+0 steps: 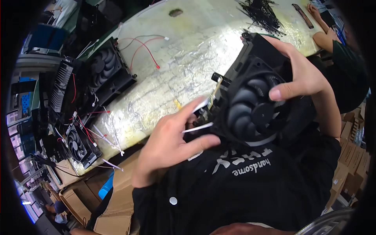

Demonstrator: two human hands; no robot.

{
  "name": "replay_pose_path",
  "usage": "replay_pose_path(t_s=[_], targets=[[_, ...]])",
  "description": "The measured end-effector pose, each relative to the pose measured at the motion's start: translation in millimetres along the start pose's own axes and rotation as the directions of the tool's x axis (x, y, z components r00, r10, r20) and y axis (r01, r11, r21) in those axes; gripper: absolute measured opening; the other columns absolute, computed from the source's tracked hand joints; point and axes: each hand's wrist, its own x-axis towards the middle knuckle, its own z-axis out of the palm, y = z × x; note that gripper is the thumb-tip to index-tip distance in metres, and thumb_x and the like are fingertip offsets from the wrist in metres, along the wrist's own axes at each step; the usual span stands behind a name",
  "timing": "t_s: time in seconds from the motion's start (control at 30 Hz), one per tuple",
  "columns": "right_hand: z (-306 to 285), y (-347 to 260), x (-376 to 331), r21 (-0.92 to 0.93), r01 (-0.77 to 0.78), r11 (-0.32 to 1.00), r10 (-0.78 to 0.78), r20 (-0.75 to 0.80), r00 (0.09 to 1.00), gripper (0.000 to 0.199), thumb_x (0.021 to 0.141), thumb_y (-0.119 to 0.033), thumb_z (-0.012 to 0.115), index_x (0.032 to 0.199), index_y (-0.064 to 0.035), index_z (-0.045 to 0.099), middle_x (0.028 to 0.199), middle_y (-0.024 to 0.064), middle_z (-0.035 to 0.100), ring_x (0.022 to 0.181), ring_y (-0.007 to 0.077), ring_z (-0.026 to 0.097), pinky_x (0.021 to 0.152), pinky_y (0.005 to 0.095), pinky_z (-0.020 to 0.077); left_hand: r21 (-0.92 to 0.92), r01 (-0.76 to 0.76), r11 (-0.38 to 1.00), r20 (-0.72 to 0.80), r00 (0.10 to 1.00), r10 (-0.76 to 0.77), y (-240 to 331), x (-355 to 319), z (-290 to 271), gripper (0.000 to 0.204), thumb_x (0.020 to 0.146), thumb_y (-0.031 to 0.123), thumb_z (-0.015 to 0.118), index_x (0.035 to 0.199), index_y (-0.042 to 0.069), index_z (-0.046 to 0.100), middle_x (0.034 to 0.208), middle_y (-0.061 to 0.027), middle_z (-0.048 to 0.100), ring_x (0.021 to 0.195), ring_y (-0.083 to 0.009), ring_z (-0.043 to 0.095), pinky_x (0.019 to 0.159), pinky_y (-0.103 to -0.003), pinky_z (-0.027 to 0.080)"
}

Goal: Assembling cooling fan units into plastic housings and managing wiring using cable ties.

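Observation:
A black fan unit (261,113), a plastic housing with a round bladed fan in it, is held up tilted in front of my body. My right hand (307,74) grips its far right side, thumb on the front by the fan blades, the other fingers hidden behind. My left hand (168,135) is at the unit's left end, fingers partly curled around it and thumb stretched along the lower side. A thin white strip (198,127) runs between that thumb and index finger. A narrow circuit board (214,93) stands out from the housing just above my left fingertips.
The film-covered table (149,94) carries more black fan units (103,70) at left, a small square fan (80,145) and loose red and white wires (144,45). Black cable ties (261,13) lie at the far edge near a cutter knife (302,16). Another person's arm (325,37) is far right; cardboard boxes (348,156) stand right.

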Motion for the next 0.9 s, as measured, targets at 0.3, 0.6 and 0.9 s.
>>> replay_pose_path(t_s=[0.3,0.6,0.9], targets=[[24,65,66,0.311,-0.161,0.937,0.243,-0.248,0.938,0.090,0.067,-0.023,0.088,0.140,0.0043,0.043,0.122,0.0127,0.061,0.110,0.0181,0.059,0.099,0.0313,0.0451,-0.088,0.074,0.993,-0.677,0.727,-0.114,-50,35,39,0.032,0.100,0.008,0.052,0.128,-0.007,0.058,0.084,0.0019,0.063,0.071,-0.0033,0.048,0.063,-0.021,0.042],[27,102,69,-0.500,0.036,0.865,-0.273,-0.410,0.870,0.085,0.076,-0.046,0.080,0.135,0.0052,0.047,0.128,0.0238,0.056,0.118,0.0329,0.055,0.103,0.0381,0.0434,-0.014,0.028,1.000,-0.780,0.625,-0.028,-64,58,22,0.037,0.098,0.009,0.058,0.129,-0.011,0.055,0.108,-0.0125,0.068,0.092,-0.0097,0.060,0.085,-0.023,0.046],[-128,146,39,-0.911,-0.039,0.411,-0.395,-0.217,0.893,0.020,0.084,-0.014,0.071,0.102,-0.0057,0.072,0.095,0.0094,0.067,0.091,0.0249,0.063,0.080,0.0360,0.0506,0.372,0.153,0.915,-0.725,0.663,0.184,-70,63,14,0.035,0.095,0.004,0.059,0.129,-0.004,0.058,0.073,-0.0027,0.045,0.064,-0.0102,0.039,0.057,-0.025,0.033]])
